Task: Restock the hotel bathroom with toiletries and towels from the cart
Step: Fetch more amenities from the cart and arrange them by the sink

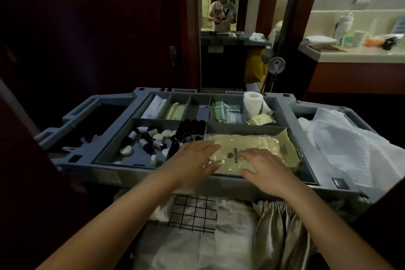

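Observation:
A grey cart tray (114,138) with several compartments stands in front of me. Its near right compartment holds a flat cream packet in clear wrap (247,144) with a printed logo. My left hand (192,164) lies over the packet's left end with fingers straight. My right hand (265,171) rests on its near edge, fingers spread and slightly bent. The near left compartment holds several small toiletry bottles (145,139) and round soaps. A toilet paper roll (252,103) stands in the far right compartment.
White towels (341,138) are heaped at the cart's right end. Green sachets (219,112) fill the middle back compartments. Linen hangs below the cart's front. A mirror and door frame stand behind; the bathroom counter (355,56) with toiletries is at the far right.

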`<state>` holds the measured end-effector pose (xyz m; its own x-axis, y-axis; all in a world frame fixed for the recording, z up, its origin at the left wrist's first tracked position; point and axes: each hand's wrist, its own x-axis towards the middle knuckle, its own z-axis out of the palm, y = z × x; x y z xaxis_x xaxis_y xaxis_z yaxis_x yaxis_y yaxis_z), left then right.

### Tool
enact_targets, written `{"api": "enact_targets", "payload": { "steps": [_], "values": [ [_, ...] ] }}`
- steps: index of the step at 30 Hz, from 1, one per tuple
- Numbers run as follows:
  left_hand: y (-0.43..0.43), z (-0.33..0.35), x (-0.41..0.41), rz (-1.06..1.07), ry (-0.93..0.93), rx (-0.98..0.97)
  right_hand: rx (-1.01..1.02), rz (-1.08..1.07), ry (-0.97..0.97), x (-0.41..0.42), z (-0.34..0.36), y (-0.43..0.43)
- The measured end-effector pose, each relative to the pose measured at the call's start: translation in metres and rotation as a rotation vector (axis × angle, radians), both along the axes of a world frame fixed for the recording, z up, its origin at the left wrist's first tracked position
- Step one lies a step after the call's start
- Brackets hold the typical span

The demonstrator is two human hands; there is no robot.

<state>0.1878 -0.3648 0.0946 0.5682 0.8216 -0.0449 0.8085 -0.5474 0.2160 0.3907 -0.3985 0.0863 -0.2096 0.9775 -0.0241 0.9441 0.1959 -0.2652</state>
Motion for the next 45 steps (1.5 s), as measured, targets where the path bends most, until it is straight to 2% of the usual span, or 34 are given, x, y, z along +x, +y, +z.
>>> {"api": "enact_targets", "payload": {
  "steps": [14,20,27,36,45],
  "values": [
    [0.172,-0.015,0.003,-0.136,0.042,-0.015,-0.027,-0.127,-0.025,-0.005,-0.011,0.158],
    [0.219,-0.022,-0.001,-0.145,0.064,-0.021,-0.041,-0.148,0.041,-0.014,-0.024,0.2],
    [0.247,-0.027,-0.016,-0.093,0.086,-0.099,-0.081,-0.114,0.033,-0.027,-0.036,0.233],
    [0.264,-0.048,-0.05,0.025,0.107,-0.18,-0.087,0.036,0.046,-0.05,-0.057,0.273],
    [0.278,-0.056,-0.012,0.041,0.05,-0.206,-0.079,-0.119,0.053,-0.001,-0.064,0.296]
  ]
}}
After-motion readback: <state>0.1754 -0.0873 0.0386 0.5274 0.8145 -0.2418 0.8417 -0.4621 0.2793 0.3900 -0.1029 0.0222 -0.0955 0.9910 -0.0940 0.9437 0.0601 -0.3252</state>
